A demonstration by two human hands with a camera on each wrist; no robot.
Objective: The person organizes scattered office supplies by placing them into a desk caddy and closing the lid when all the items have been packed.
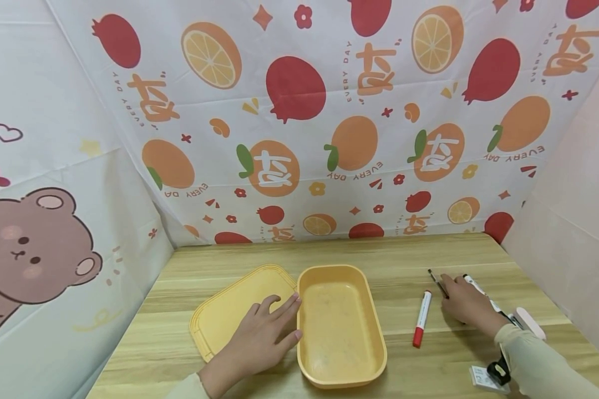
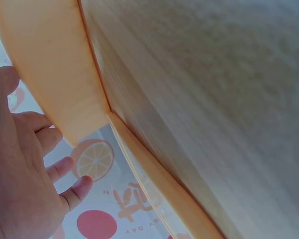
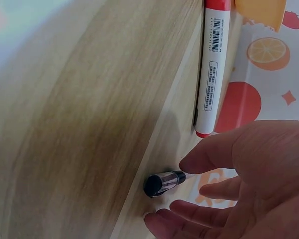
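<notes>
My left hand (image 1: 262, 338) touches the left rim of a yellow plastic box (image 1: 341, 332) with its fingertips, fingers spread and fairly straight. Under that hand lies the box's yellow lid (image 1: 239, 305), its right corner against the box. In the left wrist view the left hand (image 2: 35, 164) is beside the box wall (image 2: 55, 64). My right hand (image 1: 466, 302) reaches down over a dark slim pen (image 1: 434, 277) on the table. In the right wrist view the thumb is right at the pen (image 3: 164, 183), the fingers (image 3: 204, 214) on its other side with a gap.
A white marker with a red cap (image 1: 421, 320) lies between box and right hand. Past the right hand lie a white marker (image 1: 474, 284) and a pale pink object (image 1: 530, 323). By the right sleeve are a black object (image 1: 499, 372) and a small white box (image 1: 481, 378).
</notes>
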